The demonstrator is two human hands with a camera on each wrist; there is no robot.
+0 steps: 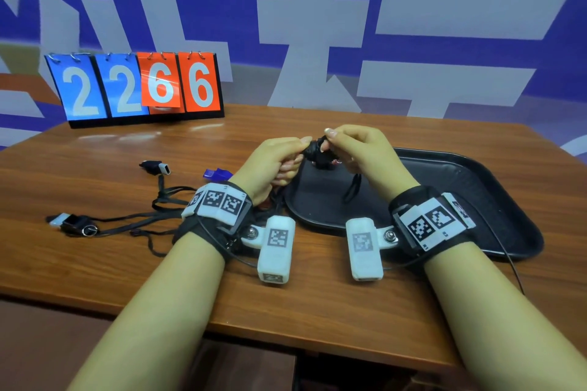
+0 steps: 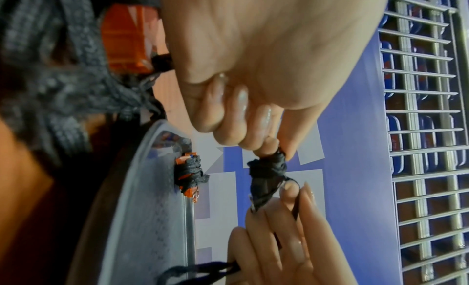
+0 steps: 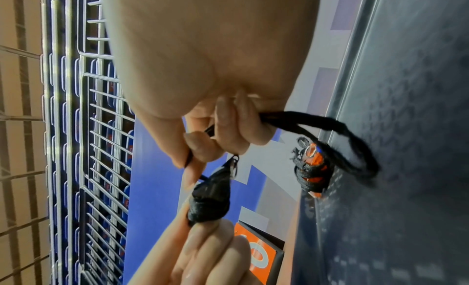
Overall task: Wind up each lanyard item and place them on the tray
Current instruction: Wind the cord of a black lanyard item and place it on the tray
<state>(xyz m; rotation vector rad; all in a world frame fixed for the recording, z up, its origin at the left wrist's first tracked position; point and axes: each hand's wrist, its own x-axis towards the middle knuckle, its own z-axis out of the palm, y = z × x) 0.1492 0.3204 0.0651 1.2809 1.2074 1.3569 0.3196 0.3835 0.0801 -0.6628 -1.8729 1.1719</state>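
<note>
Lanyard items, counted: five visible in the head view. One black whistle (image 1: 319,149), already bound in its own black cord, is held in the air between both hands over the near-left part of the tray (image 1: 495,200). The left hand (image 1: 276,165) pinches one end of it between thumb and curled fingers (image 2: 264,116). The right hand (image 1: 362,152) grips the cord at the other end, with thumb and forefinger on the strand and the remaining fingers (image 3: 228,116) curled round a loose loop (image 3: 350,142) that hangs down toward the tray floor.

One wound item sits on the tray: an orange whistle (image 3: 313,169) wrapped in black cord, standing near the far-left rim, just beside the held piece in the head view and apart from it in both wrist views.

Three unwound items lie on the worktop (image 1: 317,311) left of the tray:
- a black whistle with pale mouthpiece (image 1: 156,167), far side;
- a blue whistle (image 1: 216,174), just beside the left hand;
- a second black whistle with a metal ring (image 1: 74,223), near-left.

Their black cords (image 1: 165,200) run in a loose tangle toward the left wrist; I cannot tell which cord belongs to which.

One tray, black, on the right side of the worktop. One flip scoreboard (image 1: 139,89) stands at the far-left edge, reading 2 2 6 6. Each wrist carries a strap with printed markers.
</note>
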